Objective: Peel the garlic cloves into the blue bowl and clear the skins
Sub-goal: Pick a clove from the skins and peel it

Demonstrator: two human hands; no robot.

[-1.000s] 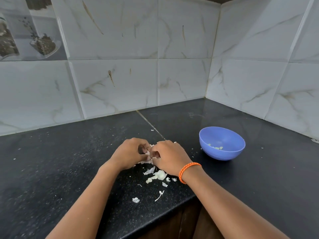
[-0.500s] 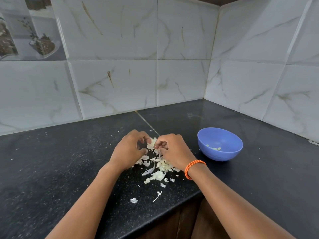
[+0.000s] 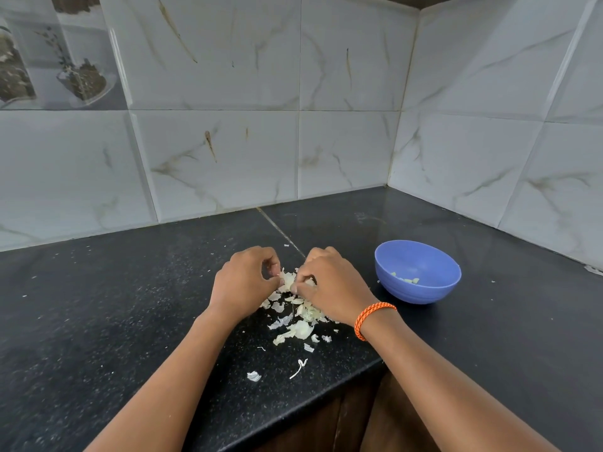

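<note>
A pale clump of garlic [image 3: 288,279] sits between my two hands on the black counter. My left hand [image 3: 245,282] pinches it from the left with curled fingers. My right hand [image 3: 326,285], with an orange band on the wrist, pinches it from the right. Papery garlic skins [image 3: 298,321] lie scattered below the hands toward the counter's front edge. The blue bowl [image 3: 421,290] stands to the right of my right hand and holds a few peeled pieces [image 3: 406,279].
The black counter [image 3: 114,305] runs into a tiled corner at the back right. Its front edge [image 3: 293,415] cuts in just below the skins. Stray skin bits [image 3: 254,376] and a thin stem [image 3: 298,368] lie near that edge.
The hands have lifted slightly apart at the fingertips, showing the pale garlic clump and more loose skins beneath them. The bowl has not moved.
</note>
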